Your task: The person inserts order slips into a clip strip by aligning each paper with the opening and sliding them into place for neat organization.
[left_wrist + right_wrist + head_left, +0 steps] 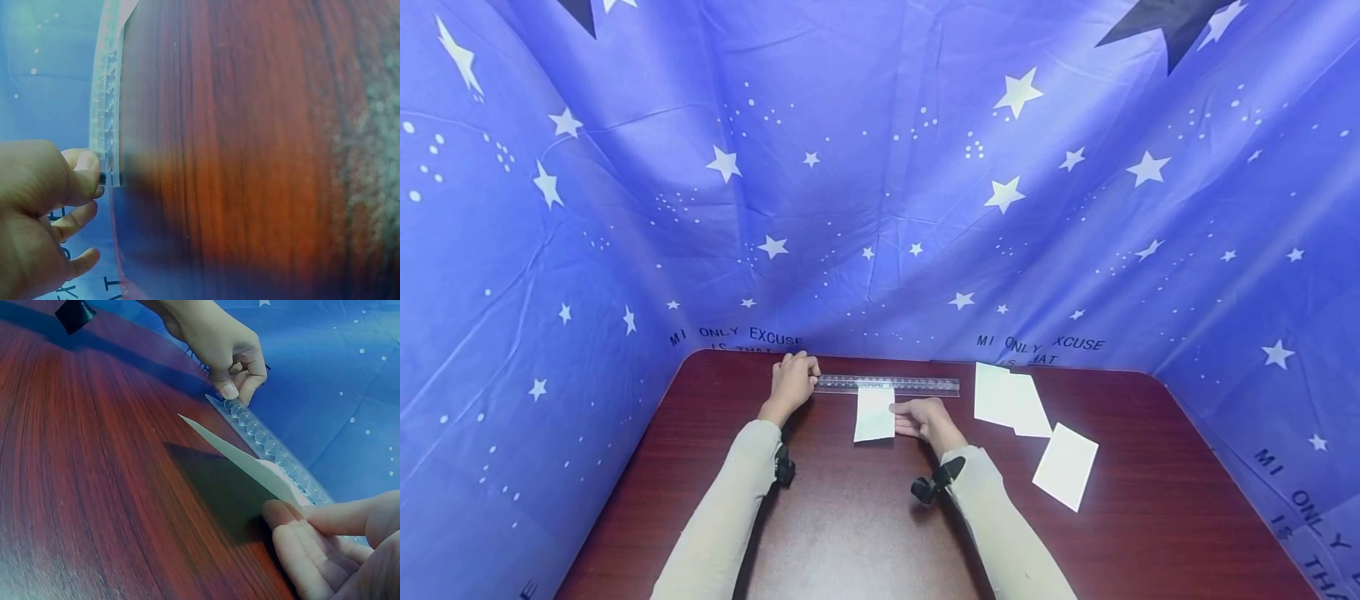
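Note:
A clear plastic ruler (925, 385), with a row of round shapes along its length, lies near the far edge of the table. My left hand (793, 382) pinches its left end between thumb and fingers; in the left wrist view the other fingers of that hand (37, 212) spread off to the side. My right hand (925, 419) pinches the right edge of a white sheet of paper (875, 415), thumb on top and fingers beneath. The right wrist view shows this paper (250, 464) tilted off the table, casting a shadow, with its far part at the ruler (269, 445).
Right of the ruler, two overlapping white sheets (992, 396) lie on the dark red wooden table (850, 533). A third white sheet (1066, 467) lies nearer, at their corner. A blue star-printed curtain (865, 167) hangs behind the table and along both sides.

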A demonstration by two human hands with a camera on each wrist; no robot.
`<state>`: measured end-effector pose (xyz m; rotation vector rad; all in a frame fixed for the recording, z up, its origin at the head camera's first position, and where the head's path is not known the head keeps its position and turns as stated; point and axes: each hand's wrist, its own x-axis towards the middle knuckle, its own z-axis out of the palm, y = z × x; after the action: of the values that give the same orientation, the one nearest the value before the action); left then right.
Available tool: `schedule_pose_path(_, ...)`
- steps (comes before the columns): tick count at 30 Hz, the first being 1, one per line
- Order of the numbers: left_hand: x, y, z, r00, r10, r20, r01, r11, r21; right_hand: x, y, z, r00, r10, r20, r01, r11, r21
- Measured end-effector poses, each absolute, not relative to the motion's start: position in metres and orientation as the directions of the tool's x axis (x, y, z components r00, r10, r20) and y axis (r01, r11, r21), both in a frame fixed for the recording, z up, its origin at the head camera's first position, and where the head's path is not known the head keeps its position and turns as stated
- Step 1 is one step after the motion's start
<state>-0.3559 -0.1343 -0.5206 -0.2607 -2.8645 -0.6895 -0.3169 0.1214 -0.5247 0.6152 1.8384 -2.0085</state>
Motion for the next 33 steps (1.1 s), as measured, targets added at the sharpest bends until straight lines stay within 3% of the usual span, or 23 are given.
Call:
schedule_pose_path(7, -0.3568, -0.1344, -0.5218, -0.966, 0.135, 0.222, 0.22, 0.88, 0.422, -0.3199, 0.1256, -0.5223, -0.836, -0.006, -0.549, 0.549, -0.019, -0.835)
schedule_pose_path(12, -0.3543, -0.1359, -0.5232, -0.944, 0.147, 0.296, 0.266, 0.868, 0.42, -0.3227, 0.125, -0.5215, -0.835, -0.008, -0.551, 0.551, 0.002, -0.835)
schedule_pose_path(33, -0.3528, -0.1329, -0.5175, -0.967, 0.13, 0.218, 0.215, 0.876, 0.431, -0.3154, 0.1231, -0.5233, -0.862, 0.056, -0.503, 0.494, -0.124, -0.861)
